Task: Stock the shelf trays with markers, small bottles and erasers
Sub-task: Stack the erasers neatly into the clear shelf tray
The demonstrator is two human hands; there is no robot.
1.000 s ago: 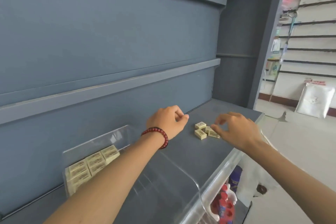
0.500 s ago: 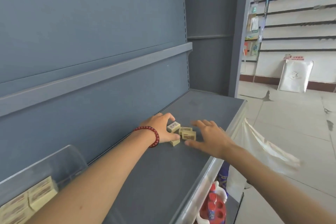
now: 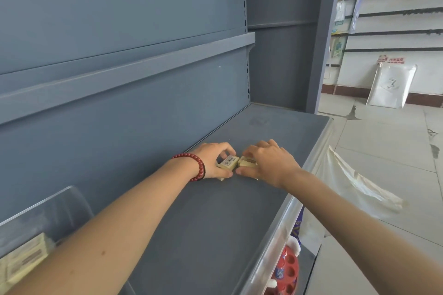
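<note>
A grey shelf (image 3: 215, 218) with a grey back panel carries the work. The left hand (image 3: 211, 163) has its fingers curled over the far side of the erasers (image 3: 229, 162) and its thumb on the near side, pinching a barcode-labelled one. The right hand (image 3: 271, 163) has its fingers curled close together over the adjoining erasers, with the thumb along their near side. The thumb tips almost meet. The erasers lie mid-shelf, between back panel and front edge. Both forearms reach in low from the near side. A red bracelet (image 3: 195, 165) circles the left wrist. A clear tray (image 3: 52, 208) at the shelf's near left end holds stacked erasers (image 3: 26, 258).
</note>
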